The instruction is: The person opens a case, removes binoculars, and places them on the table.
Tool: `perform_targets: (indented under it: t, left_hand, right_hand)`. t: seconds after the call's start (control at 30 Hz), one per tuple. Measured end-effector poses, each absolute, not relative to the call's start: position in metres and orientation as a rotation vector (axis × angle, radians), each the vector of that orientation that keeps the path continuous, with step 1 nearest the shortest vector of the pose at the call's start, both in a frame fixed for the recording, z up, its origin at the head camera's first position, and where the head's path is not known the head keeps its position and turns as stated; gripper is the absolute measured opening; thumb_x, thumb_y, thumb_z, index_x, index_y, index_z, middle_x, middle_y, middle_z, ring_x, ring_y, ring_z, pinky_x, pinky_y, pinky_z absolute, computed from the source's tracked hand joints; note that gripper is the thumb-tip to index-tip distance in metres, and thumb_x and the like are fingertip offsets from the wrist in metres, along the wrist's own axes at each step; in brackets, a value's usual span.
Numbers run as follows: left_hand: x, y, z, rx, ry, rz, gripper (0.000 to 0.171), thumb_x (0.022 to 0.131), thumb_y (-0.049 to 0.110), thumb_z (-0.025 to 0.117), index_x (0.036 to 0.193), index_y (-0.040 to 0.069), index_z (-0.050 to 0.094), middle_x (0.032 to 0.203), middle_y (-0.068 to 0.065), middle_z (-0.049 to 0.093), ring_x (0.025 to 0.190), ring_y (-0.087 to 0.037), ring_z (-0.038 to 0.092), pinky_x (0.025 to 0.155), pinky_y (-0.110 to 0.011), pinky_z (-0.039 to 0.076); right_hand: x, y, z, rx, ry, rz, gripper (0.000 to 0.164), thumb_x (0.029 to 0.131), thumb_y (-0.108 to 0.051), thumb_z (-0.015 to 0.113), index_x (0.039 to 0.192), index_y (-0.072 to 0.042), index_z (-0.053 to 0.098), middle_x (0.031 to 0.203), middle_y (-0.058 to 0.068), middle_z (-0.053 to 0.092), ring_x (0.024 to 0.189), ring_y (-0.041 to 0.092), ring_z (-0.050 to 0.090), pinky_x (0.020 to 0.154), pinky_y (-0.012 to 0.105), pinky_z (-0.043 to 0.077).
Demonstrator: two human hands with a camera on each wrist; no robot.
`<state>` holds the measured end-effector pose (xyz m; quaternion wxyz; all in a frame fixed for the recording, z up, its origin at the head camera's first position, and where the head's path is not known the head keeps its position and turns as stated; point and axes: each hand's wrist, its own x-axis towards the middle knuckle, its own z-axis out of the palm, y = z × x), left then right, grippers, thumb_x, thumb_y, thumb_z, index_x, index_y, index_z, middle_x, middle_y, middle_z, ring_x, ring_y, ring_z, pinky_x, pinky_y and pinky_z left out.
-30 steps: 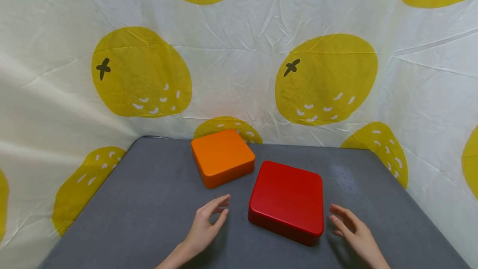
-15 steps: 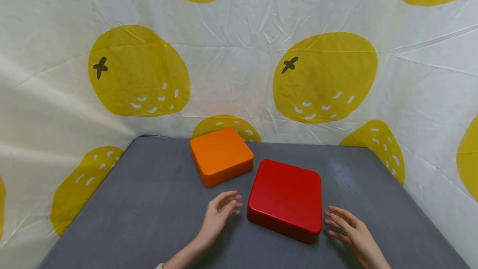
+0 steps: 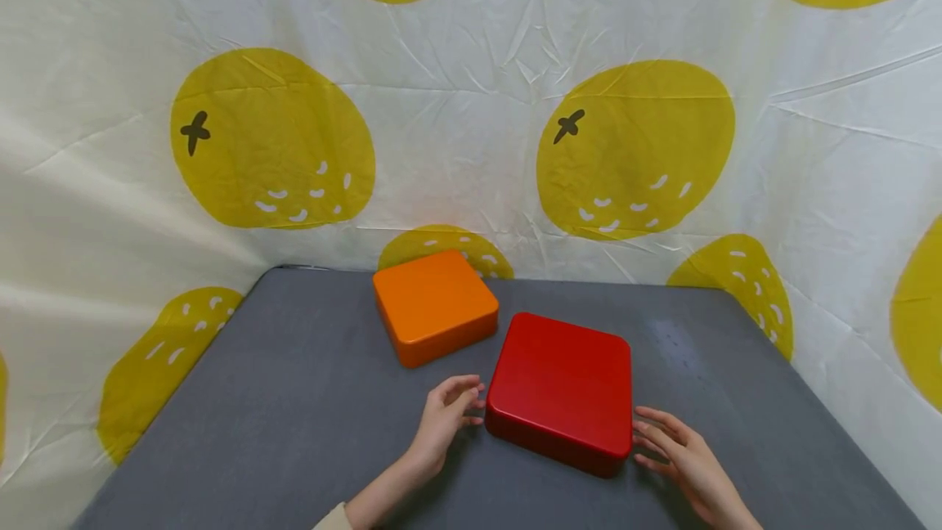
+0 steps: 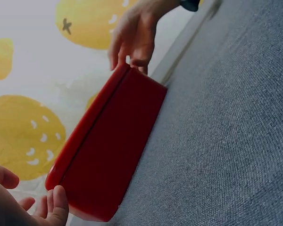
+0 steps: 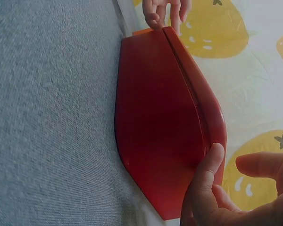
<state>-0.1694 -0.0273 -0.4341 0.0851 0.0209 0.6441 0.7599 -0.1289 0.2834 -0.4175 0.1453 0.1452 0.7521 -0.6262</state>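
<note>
A red square box point(image 3: 561, 387) with rounded corners lies flat on the grey table, turned slightly. Both wrist views show a seam below its lid, so the lid point(image 5: 198, 89) appears seated on the base. My left hand point(image 3: 445, 415) is at the box's left side, fingers loosely bent and fingertips right at the wall. On the opposite side, my right hand point(image 3: 680, 456) has its fingers spread towards the right wall. In the right wrist view one of its fingertips point(image 5: 217, 151) overlaps the lid's edge. Neither hand curls round the box.
An orange square box point(image 3: 436, 305) lies behind and left of the red one, near the back edge of the grey cloth-like table point(image 3: 294, 399). A white curtain point(image 3: 456, 145) with yellow fruit prints hangs behind and at both sides.
My left hand has moved right, up to the red box's left side. The right hand has shifted slightly left, its fingers spreading nearer the box. Both boxes stay in place.
</note>
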Motion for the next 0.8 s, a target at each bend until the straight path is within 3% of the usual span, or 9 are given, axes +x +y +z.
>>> perform_targets:
  t: [0.33, 0.63, 0.8]
  left_hand:
    - [-0.169, -0.026, -0.433, 0.113, 1.94, 2.254, 0.036, 0.089, 0.011, 0.051, 0.116, -0.013, 0.048, 0.106, -0.025, 0.06, 0.074, -0.013, 0.058, 0.073, -0.033, 0.053]
    - [-0.171, -0.024, -0.433, 0.089, 1.969, 2.221, 0.032, 0.088, 0.007, 0.05, 0.112, -0.014, 0.05, 0.09, -0.01, 0.061, 0.068, -0.012, 0.056, 0.07, -0.03, 0.054]
    - [-0.174, -0.024, -0.436, 0.079, 1.987, 2.206, 0.031, 0.088, 0.008, 0.051, 0.11, -0.013, 0.053, 0.087, -0.009, 0.062, 0.067, -0.012, 0.056, 0.068, -0.031, 0.054]
  right_hand:
    - [-0.127, 0.276, -0.416, 0.484, 2.18, -1.789, 0.064, 0.088, -0.032, 0.053, 0.132, 0.009, 0.032, 0.124, 0.017, 0.052, 0.093, 0.016, 0.06, 0.08, 0.037, 0.051]
    - [-0.125, 0.274, -0.417, 0.475, 2.217, -1.758, 0.062, 0.089, -0.028, 0.053, 0.131, 0.012, 0.032, 0.122, 0.021, 0.052, 0.09, 0.016, 0.061, 0.075, 0.036, 0.053]
    - [-0.124, 0.272, -0.418, 0.475, 2.237, -1.746, 0.06, 0.089, -0.028, 0.052, 0.13, 0.012, 0.034, 0.12, 0.02, 0.054, 0.09, 0.016, 0.061, 0.074, 0.035, 0.053]
